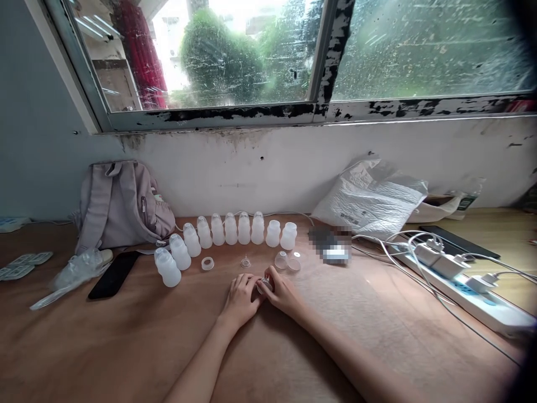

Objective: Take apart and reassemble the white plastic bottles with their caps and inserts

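On smooth brown tabletop (104, 347): left grip (243, 296), right grip (282, 290) pinching clear round piece (264, 287).

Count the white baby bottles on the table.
10 baby bottles in one curved row: eight dome-topped from beside the black smartphone, then two flat-topped at the right end.

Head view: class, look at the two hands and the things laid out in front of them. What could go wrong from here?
The small clear part at the right hand's fingertips might slip, being mostly covered by fingers.

The pale ring lies loose near the left hand, so a careless sweep could shift it.

The white bottles stand close together; bumping one may topple neighbours.
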Action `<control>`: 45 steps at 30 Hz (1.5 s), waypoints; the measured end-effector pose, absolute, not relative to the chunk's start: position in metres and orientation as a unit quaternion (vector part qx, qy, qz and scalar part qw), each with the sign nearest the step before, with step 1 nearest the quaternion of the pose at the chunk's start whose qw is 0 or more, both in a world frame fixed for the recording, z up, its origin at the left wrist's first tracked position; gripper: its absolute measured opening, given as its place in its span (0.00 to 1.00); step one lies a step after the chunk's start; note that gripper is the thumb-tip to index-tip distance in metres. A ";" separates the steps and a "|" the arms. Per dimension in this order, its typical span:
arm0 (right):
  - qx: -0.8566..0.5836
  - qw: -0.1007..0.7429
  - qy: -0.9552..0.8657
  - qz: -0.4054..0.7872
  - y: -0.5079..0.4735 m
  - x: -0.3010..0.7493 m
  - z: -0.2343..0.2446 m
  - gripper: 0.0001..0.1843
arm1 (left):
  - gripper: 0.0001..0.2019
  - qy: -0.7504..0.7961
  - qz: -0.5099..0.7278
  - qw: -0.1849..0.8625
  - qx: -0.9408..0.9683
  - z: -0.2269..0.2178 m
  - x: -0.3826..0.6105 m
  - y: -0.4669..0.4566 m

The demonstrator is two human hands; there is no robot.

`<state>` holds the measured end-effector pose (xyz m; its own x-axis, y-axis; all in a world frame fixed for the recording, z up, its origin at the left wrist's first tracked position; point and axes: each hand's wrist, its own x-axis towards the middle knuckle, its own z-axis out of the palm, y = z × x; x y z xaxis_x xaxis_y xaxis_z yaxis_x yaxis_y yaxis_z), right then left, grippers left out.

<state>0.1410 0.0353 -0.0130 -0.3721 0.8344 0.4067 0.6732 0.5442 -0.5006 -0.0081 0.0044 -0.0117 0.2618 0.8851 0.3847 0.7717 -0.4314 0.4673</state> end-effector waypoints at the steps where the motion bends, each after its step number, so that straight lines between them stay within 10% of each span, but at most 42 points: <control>1: -0.451 0.322 -0.822 0.133 0.036 0.142 -0.013 0.08 | 0.16 0.525 0.305 0.097 0.789 -0.011 -0.008 0.005; 45: -0.437 0.304 -0.832 0.159 0.035 0.141 -0.023 0.15 | 0.14 0.482 0.296 0.091 0.819 -0.008 -0.018 -0.003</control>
<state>0.1406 0.0354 -0.0225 -0.4345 0.8227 0.3666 0.6302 0.5685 -0.5288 -0.0178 -0.0027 -0.0082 0.3597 0.8443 0.3973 0.7366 -0.5183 0.4345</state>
